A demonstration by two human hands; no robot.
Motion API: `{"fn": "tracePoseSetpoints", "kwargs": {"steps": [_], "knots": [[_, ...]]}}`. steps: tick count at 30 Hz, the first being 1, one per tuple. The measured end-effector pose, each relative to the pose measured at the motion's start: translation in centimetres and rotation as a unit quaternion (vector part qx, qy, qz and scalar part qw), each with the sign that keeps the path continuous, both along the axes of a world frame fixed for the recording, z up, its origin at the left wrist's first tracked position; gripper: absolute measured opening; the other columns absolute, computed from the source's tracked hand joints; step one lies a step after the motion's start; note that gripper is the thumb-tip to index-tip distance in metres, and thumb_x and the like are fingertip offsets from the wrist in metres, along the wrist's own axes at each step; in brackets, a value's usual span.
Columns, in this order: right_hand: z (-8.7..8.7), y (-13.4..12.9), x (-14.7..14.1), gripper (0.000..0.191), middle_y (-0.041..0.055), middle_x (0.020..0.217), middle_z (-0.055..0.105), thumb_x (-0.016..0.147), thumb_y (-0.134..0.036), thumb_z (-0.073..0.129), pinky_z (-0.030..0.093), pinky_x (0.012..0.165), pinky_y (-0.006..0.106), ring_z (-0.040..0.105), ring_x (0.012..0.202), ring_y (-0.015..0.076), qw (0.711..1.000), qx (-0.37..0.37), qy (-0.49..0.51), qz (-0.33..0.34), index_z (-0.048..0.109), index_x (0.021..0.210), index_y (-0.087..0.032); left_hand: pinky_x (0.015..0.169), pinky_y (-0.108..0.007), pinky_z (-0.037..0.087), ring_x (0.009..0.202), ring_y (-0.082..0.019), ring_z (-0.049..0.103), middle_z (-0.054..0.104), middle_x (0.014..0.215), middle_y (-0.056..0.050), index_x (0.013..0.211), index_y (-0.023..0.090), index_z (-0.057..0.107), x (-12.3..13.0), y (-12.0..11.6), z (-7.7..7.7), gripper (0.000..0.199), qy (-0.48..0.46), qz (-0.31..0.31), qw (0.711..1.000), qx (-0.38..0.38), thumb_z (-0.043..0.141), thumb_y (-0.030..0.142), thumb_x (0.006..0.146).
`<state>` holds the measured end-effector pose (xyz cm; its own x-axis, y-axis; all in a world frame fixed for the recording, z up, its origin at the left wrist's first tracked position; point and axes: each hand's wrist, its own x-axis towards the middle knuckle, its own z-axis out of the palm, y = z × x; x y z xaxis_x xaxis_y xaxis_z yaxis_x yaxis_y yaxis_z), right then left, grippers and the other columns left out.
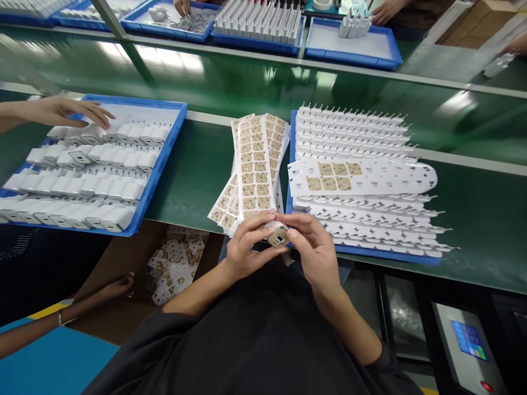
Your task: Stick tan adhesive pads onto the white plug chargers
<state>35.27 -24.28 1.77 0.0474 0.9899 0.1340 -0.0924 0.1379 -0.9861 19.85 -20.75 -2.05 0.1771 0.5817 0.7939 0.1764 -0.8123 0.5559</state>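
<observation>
Between my two hands is a white charger housing (278,236), its end face toward me with a tan sticker around a dark port slot. My left hand (250,244) grips it from the left, thumb below and fingers above. On the other side my right hand (315,247) pinches its edge with thumb and fingers. Just beyond lie stacked sheets of tan stickers (254,164). A partly used sticker sheet (370,176) rests across rows of white chargers with pins (349,129) in the blue tray (292,142) at right.
At left, another person's hand (78,112) reaches over a blue tray (164,164) of white chargers; another hand (119,286) hangs near a box of used sticker sheets (177,266). More blue trays (354,57) line the far side. A device with a screen (469,340) stands lower right.
</observation>
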Motion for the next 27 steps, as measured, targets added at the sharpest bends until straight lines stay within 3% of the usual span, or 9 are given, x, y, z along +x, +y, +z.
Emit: {"fn": "tracePoseSetpoints", "kwargs": {"steps": [2,5,7,9,11,13,17,22,27], "knots": [[0.7,0.3,0.5,0.017,0.0039,0.113,0.074,0.095,-0.016,0.061,0.049,0.105,0.040,0.065,0.117,0.0211,0.993,0.052,-0.110,-0.009,0.068,0.107,-0.026,0.099,-0.041,0.061,0.119,-0.025,0.068,0.067,0.123,-0.011,0.127,0.022,0.057,-0.1,-0.1,0.1,0.052,0.008,0.002,1.000,-0.001,0.081,0.025,0.081],[1.3,0.6,1.0,0.016,0.0074,0.111,0.072,0.092,-0.010,0.062,0.048,0.102,0.042,0.063,0.115,0.0226,0.945,0.184,-0.270,-0.027,0.066,0.101,-0.023,0.097,-0.038,0.061,0.114,-0.023,0.069,0.068,0.120,-0.010,0.128,0.021,0.058,-0.5,-0.2,0.1,0.052,0.020,0.006,1.000,-0.006,0.081,0.026,0.081],[1.3,0.4,1.1,0.016,0.0090,0.109,0.070,0.090,-0.009,0.063,0.050,0.096,0.042,0.063,0.108,0.0232,0.913,0.264,-0.311,-0.023,0.065,0.098,-0.022,0.096,-0.038,0.061,0.112,-0.023,0.070,0.068,0.118,-0.010,0.126,0.021,0.058,-1.0,0.0,0.1,0.049,0.019,0.003,0.999,-0.031,0.080,0.027,0.083],[1.1,-0.1,1.0,0.014,0.0077,0.102,0.068,0.090,-0.010,0.063,0.051,0.090,0.040,0.063,0.099,0.0221,0.916,0.293,-0.273,0.000,0.063,0.097,-0.022,0.095,-0.040,0.061,0.110,-0.024,0.071,0.069,0.117,-0.010,0.124,0.023,0.058,-1.8,0.3,0.0,0.046,0.008,0.014,0.998,-0.068,0.080,0.027,0.082],[0.7,-0.6,0.4,0.013,0.0046,0.093,0.067,0.092,-0.011,0.059,0.052,0.082,0.035,0.064,0.089,0.0193,0.946,0.251,-0.196,0.056,0.061,0.098,-0.023,0.095,-0.043,0.059,0.109,-0.025,0.070,0.070,0.114,-0.009,0.120,0.023,0.060,-2.9,0.8,-0.1,0.046,0.005,0.053,0.995,-0.085,0.082,0.027,0.079],[-0.2,-0.8,-0.7,0.010,0.0023,0.087,0.068,0.095,-0.014,0.057,0.052,0.073,0.030,0.064,0.079,0.0164,0.965,0.151,-0.164,0.136,0.061,0.099,-0.023,0.093,-0.043,0.058,0.106,-0.024,0.068,0.072,0.111,-0.008,0.115,0.024,0.062,-4.3,1.3,-0.1,0.045,0.013,0.104,0.990,-0.093,0.085,0.029,0.077],[-3.8,-0.1,-4.4,0.015,0.0026,0.084,0.070,0.096,-0.023,0.058,0.049,0.067,0.025,0.065,0.073,0.0149,0.921,-0.039,-0.216,0.323,0.067,0.107,-0.020,0.079,-0.033,0.061,0.092,-0.019,0.069,0.073,0.110,-0.008,0.113,0.022,0.065,-7.7,1.8,0.1,0.037,-0.003,0.168,0.972,-0.167,0.080,0.032,0.081],[-9.8,1.4,-9.5,0.022,0.0070,0.088,0.076,0.091,-0.024,0.059,0.050,0.071,0.028,0.069,0.078,0.0195,0.876,-0.096,-0.254,0.399,0.075,0.102,-0.016,0.081,-0.028,0.064,0.092,-0.017,0.070,0.071,0.109,-0.006,0.125,0.021,0.061,-12.5,1.8,1.6,0.042,-0.021,0.234,0.951,-0.201,0.072,0.027,0.085],[-12.5,2.1,-11.8,0.020,0.0063,0.080,0.076,0.086,-0.019,0.057,0.050,0.070,0.027,0.069,0.076,0.0192,0.858,-0.084,-0.283,0.420,0.077,0.088,-0.015,0.085,-0.029,0.064,0.103,-0.019,0.068,0.068,0.112,-0.007,0.130,0.020,0.062,-18.9,4.5,4.5,0.048,0.084,0.297,0.935,-0.174,0.066,0.023,0.082]]}}
